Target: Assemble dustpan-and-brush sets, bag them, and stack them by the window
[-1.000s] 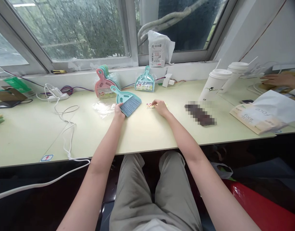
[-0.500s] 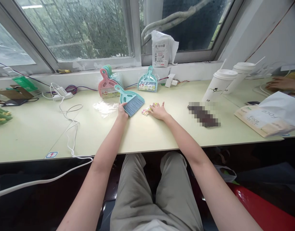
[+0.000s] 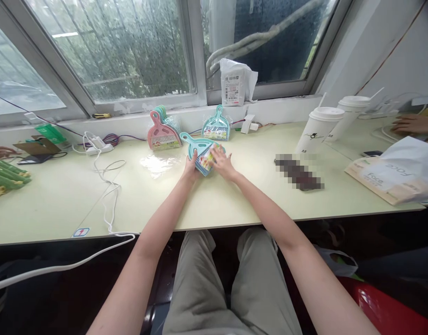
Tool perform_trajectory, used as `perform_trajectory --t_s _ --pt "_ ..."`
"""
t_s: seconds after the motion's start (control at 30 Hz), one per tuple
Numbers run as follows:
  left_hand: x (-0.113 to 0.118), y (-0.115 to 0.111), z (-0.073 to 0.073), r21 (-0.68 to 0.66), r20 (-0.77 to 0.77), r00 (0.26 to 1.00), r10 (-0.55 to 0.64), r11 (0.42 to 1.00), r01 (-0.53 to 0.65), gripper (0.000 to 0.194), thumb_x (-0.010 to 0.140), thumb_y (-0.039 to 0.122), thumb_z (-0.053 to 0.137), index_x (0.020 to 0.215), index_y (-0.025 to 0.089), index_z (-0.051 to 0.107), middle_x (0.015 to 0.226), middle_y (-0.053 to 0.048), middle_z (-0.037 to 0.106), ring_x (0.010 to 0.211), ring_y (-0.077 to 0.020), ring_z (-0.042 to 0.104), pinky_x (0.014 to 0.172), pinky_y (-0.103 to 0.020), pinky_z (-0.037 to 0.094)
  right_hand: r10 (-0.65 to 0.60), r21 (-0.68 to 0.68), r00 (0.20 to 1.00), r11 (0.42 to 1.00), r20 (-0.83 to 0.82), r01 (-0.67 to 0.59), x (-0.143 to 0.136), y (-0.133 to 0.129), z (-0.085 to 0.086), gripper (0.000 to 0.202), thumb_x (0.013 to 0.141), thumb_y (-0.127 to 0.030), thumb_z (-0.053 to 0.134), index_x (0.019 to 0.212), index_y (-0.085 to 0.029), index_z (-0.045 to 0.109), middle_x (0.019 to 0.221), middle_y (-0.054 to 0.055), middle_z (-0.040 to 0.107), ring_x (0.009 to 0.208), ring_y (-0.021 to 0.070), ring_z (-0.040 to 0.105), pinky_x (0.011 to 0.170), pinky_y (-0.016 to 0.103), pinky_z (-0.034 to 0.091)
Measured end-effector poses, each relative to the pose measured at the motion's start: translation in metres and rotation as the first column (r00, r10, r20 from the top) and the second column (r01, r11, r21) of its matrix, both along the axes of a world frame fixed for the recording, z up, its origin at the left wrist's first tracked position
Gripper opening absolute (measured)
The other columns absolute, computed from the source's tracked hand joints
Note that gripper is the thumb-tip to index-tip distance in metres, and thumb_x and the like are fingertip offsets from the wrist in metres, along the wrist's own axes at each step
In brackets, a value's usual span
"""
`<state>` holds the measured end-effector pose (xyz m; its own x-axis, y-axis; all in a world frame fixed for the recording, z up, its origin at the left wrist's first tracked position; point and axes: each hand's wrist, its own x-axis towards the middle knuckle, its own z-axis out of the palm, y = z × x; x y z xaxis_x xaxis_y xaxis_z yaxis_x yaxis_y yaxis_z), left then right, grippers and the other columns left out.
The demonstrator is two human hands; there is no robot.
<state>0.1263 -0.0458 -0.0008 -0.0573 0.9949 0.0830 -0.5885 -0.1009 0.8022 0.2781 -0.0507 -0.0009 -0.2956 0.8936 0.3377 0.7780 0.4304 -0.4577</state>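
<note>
Pale tabletop (image 3: 220,200) is backed by a wall. Pink-fronted dustpan stack (image 3: 164,135) is leaned there. Teal dustpan-and-brush set (image 3: 196,144) is held over the tabletop, front-right of the stack, clamped by the left hand (image 3: 190,166). Right hand (image 3: 223,163) is laid, fingers spread, at the printed card (image 3: 206,161) on the set; pinched or just pressed, can't be told.

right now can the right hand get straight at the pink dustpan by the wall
Probably not directly: the right hand is at the printed card, and the teal dustpan in the left hand lies between there and the pink dustpan.
</note>
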Motion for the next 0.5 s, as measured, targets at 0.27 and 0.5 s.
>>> perform_trajectory --t_s 0.27,0.5 --pt "-0.002 -0.006 0.003 0.059 -0.131 0.991 -0.035 0.997 0.043 0.063 0.058 0.006 0.077 0.116 0.020 0.058 0.102 -0.007 0.070 0.102 -0.0239 0.066 0.095 -0.041 0.050 -0.032 -0.047 0.999 0.998 0.025 0.033 -0.014 -0.013 -0.005 0.068 0.096 -0.057 0.018 0.155 -0.027 0.000 0.163 0.005 -0.005 0.150 0.0245 -0.012 0.109 0.070 -0.010" --pt "-0.008 -0.010 0.010 0.067 -0.097 0.993 -0.063 0.995 0.070 0.054 0.059 0.007 0.074 0.110 0.018 0.060 0.108 -0.009 0.069 0.109 -0.0285 0.063 0.099 -0.043 0.048 -0.260 -0.210 0.777 0.963 -0.573 0.168 -0.010 -0.010 0.007 0.075 0.094 -0.054 0.039 0.154 -0.021 0.008 0.160 0.016 0.020 0.150 0.0284 0.011 0.112 0.065 0.020"
